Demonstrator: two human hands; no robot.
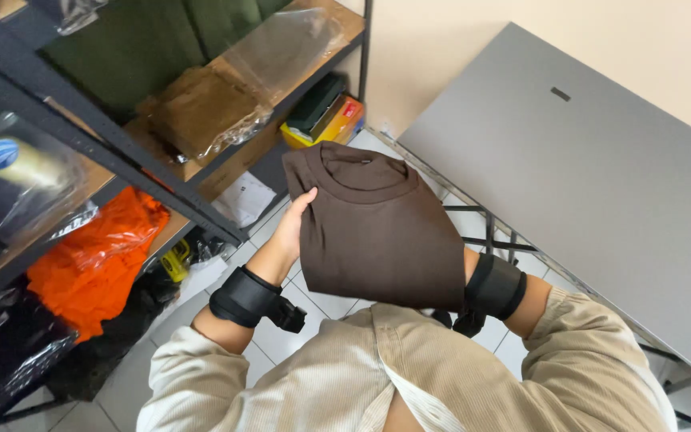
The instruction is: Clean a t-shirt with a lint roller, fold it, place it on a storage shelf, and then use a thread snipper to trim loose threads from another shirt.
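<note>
A folded dark brown shirt with a round collar is held up in front of my chest, above the tiled floor. My left hand grips its left edge, thumb on the front near the collar. My right hand is hidden behind the shirt's right side; only the wrist with a black band shows, so its hold is not visible. A matching black band wraps my left wrist. Both sleeves are beige ribbed fabric.
A dark metal shelf rack stands at the left, with bagged brown, green and orange garments and a yellow box. A grey folding table fills the right. White floor tiles lie between them.
</note>
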